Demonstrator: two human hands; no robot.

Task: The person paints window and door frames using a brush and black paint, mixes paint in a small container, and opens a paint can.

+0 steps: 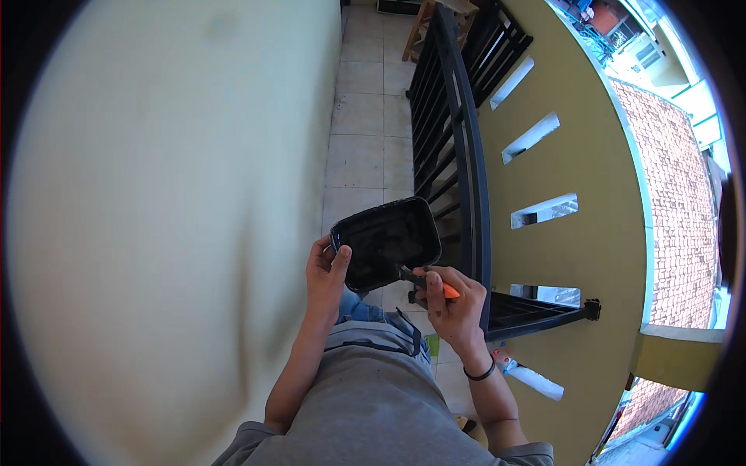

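A black rectangular tub (388, 233) with rounded corners is held up in front of my body, its open side toward me. Dark, wet-looking paint seems to coat its inside. My left hand (328, 268) grips the tub's left edge, thumb over the rim. In my right hand (454, 299) is a paintbrush (450, 291) with an orange-tipped handle. The brush's dark head points left into the tub near its lower right corner; the bristles blend with the black and are hard to make out. Dark smudges mark my right-hand fingers.
A pale wall (171, 194) rises close on my left. To the right stands a black slatted railing (466, 140), beside a yellowish wall (571, 256) with slot openings. Light floor tiles (361, 116) run ahead between them. A wooden piece of furniture (420, 31) stands at the far end.
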